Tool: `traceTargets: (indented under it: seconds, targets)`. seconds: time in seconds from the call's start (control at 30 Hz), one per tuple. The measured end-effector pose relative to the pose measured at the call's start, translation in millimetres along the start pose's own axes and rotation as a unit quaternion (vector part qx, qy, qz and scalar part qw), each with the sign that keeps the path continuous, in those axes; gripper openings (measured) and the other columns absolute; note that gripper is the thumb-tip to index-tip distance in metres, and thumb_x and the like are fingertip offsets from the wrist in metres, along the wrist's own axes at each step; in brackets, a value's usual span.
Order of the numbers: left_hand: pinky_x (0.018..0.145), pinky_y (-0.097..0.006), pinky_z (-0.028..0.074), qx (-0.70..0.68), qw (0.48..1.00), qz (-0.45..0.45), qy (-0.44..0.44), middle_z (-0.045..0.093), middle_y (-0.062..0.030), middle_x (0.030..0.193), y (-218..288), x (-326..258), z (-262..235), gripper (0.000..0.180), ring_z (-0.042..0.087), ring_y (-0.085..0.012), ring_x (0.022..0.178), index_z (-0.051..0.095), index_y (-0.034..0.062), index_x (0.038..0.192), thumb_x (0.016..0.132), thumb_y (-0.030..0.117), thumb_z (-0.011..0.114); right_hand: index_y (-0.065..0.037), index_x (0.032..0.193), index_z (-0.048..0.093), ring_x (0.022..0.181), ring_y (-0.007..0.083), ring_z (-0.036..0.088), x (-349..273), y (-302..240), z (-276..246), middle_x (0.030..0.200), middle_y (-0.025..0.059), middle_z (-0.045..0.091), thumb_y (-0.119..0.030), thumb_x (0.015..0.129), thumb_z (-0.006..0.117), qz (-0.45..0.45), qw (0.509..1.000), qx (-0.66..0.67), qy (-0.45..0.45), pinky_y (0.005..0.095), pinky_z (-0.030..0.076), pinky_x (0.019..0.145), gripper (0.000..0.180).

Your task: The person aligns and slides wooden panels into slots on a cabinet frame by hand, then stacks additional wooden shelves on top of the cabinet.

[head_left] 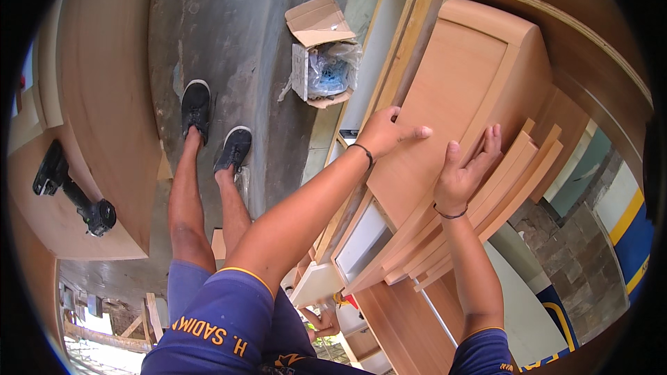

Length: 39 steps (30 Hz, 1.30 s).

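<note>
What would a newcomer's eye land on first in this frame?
Both hands, the left hand and right hand, lie flat on a tan wooden panel leaning atop stacked panels at centre right. An open cardboard box sits on the floor above; a black power tool lies far left.

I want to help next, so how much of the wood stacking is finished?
Done: several wooden panels already lean stacked on edge. In hand: the left hand and right hand lie flat on the front panel. Left: the power tool lies untouched on the board.
</note>
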<state>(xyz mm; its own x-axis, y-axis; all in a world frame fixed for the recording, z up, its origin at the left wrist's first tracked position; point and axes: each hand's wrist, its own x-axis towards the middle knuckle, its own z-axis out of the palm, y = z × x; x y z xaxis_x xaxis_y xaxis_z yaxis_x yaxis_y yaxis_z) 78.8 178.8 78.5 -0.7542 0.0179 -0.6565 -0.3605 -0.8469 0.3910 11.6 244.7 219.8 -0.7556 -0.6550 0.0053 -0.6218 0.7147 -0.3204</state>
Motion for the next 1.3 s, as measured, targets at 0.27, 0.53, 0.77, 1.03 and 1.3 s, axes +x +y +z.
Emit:
traceTargets:
  seconds: [0.27, 0.53, 0.77, 1.03, 1.3]
  targets:
    - [0.086, -0.034, 0.050, -0.003, 0.996, 0.050, 0.068, 0.064, -0.0177, 0.108, -9, -2, 9, 0.085, 0.063, -0.0264, 0.099, 0.054, -0.0051, 0.116, 0.056, 0.045, 0.089, 0.010, 0.136, 0.029, 0.138, 0.0340, 0.024, 1, -4, 2, 0.145, 0.0211, 0.024, -0.018, 0.091, 0.060, -0.003, 0.999, -0.033, 0.012, 0.0437, 0.024, 0.114, 0.061]
    - [0.092, -0.034, 0.047, 0.041, 0.994, 0.070, 0.077, 0.058, -0.0218, 0.116, -18, 2, 9, 0.089, 0.058, -0.0266, 0.107, 0.049, -0.0108, 0.120, 0.062, 0.046, 0.086, 0.011, 0.133, 0.034, 0.135, 0.0334, 0.030, 1, 3, 3, 0.140, 0.0245, 0.033, -0.022, 0.092, 0.059, -0.019, 0.998, -0.054, 0.035, 0.0416, 0.028, 0.112, 0.059]
    - [0.091, -0.034, 0.047, 0.021, 0.990, 0.109, 0.090, 0.059, -0.0222, 0.116, -29, 13, 15, 0.090, 0.059, -0.0282, 0.107, 0.050, -0.0115, 0.120, 0.061, 0.046, 0.087, 0.011, 0.133, 0.034, 0.132, 0.0332, 0.036, 0, 4, 6, 0.138, 0.0238, 0.037, -0.024, 0.093, 0.058, -0.031, 0.998, -0.029, 0.047, 0.0408, 0.030, 0.111, 0.059]
    - [0.082, -0.032, 0.050, 0.037, 0.987, 0.116, 0.106, 0.066, -0.0170, 0.102, -35, 21, 15, 0.074, 0.064, -0.0229, 0.094, 0.061, -0.0078, 0.107, 0.062, 0.045, 0.087, 0.012, 0.131, 0.037, 0.130, 0.0327, 0.039, -1, 4, 9, 0.138, 0.0248, 0.038, -0.025, 0.094, 0.057, -0.029, 0.998, -0.027, 0.054, 0.0401, 0.031, 0.111, 0.057]
    - [0.083, -0.033, 0.049, 0.036, 0.986, 0.126, 0.104, 0.065, -0.0184, 0.103, -35, 22, 16, 0.079, 0.063, -0.0232, 0.095, 0.059, -0.0089, 0.108, 0.061, 0.048, 0.086, 0.012, 0.127, 0.043, 0.126, 0.0359, 0.042, 1, 7, 8, 0.133, 0.0257, 0.044, -0.030, 0.091, 0.060, -0.047, 0.993, -0.077, 0.076, 0.0424, 0.032, 0.107, 0.057]
